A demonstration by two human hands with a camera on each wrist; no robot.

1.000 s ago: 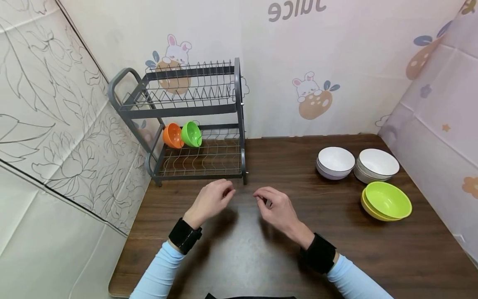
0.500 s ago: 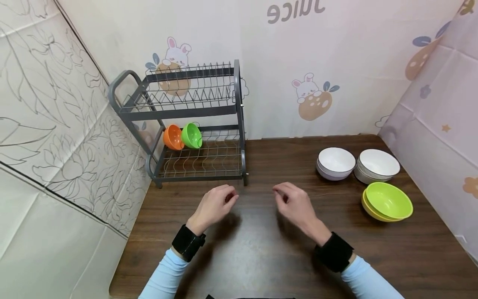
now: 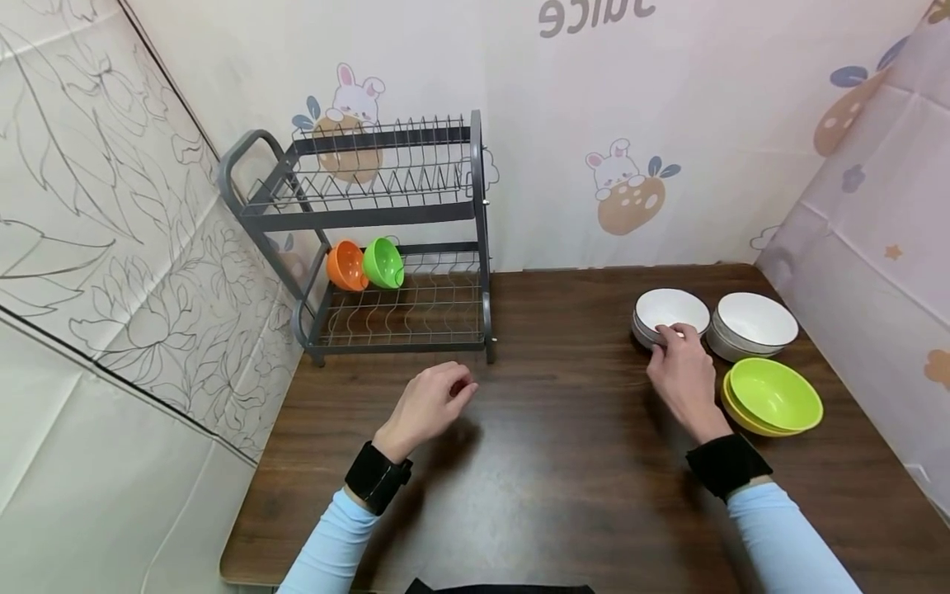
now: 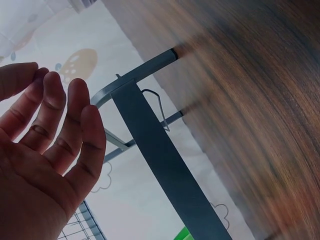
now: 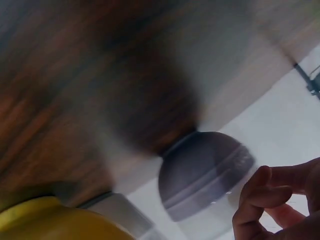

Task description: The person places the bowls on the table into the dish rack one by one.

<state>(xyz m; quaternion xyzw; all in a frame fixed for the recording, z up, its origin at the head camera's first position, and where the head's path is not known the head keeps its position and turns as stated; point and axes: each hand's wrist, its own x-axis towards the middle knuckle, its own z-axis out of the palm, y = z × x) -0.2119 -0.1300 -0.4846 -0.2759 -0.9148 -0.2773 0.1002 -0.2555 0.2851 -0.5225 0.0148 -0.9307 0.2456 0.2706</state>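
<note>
The lilac-and-white bowl stack [image 3: 671,307] lies at twelve o'clock from the fingertips of the right hand [image 3: 681,373], the nearer hand.
The tabletop [image 3: 564,396] gives room toward nine o'clock, before the dish rack [image 3: 367,217] at ten; other white bowls [image 3: 757,320] crowd three, a green bowl [image 3: 775,394] in a yellow bowl [image 3: 742,419] four. The round stack shows no long axis. The left hand [image 3: 426,406], well apart, curls loosely around nothing; the right fingers are narrow at the near rim, but whether they pinch it, one cannot tell.

Right hand [image 3: 684,378] moved to left white bowls [image 3: 670,308].
</note>
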